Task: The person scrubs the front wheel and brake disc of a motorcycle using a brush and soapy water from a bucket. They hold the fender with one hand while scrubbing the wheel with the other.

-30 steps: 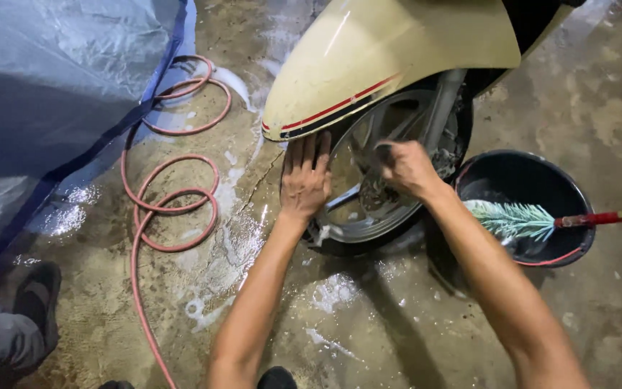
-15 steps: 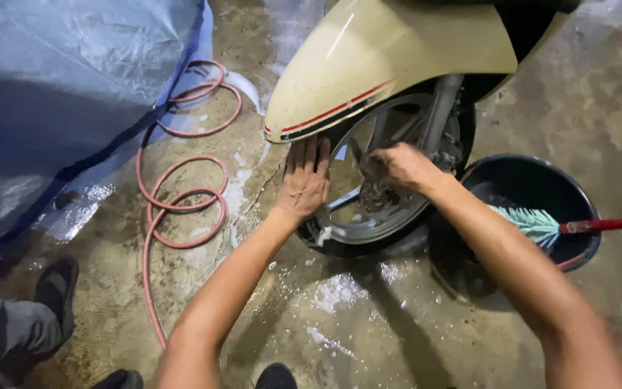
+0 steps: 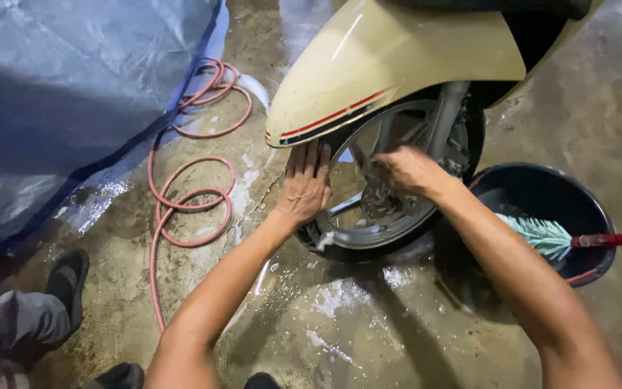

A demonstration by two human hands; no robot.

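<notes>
Cream-painted curved metal fender (image 3: 397, 65) with a red and dark stripe, arching over a black-tyred silver alloy scooter wheel (image 3: 390, 194) on wet, soapy concrete floor (image 3: 368, 324). Left hand (image 3: 304, 184) laid flat against the tyre just under the fender's tip, fingers straight, together and gripping nothing. Right hand (image 3: 408, 171) reaching in among the spokes near the hub, fingers curled inward; blurred, so impossible to tell whether anything is held there. Just right of the wheel, under the right forearm, a round black plastic bucket (image 3: 541, 194) with a pale green bristle brush on a red handle (image 3: 566, 239) lying across its rim. Left of the wheel, a coiled pinkish-red rubber hose (image 3: 188, 194), beside a blue translucent plastic sheet (image 3: 73, 94). At the lower left, a grey trouser leg and dark shoe (image 3: 62, 288).
</notes>
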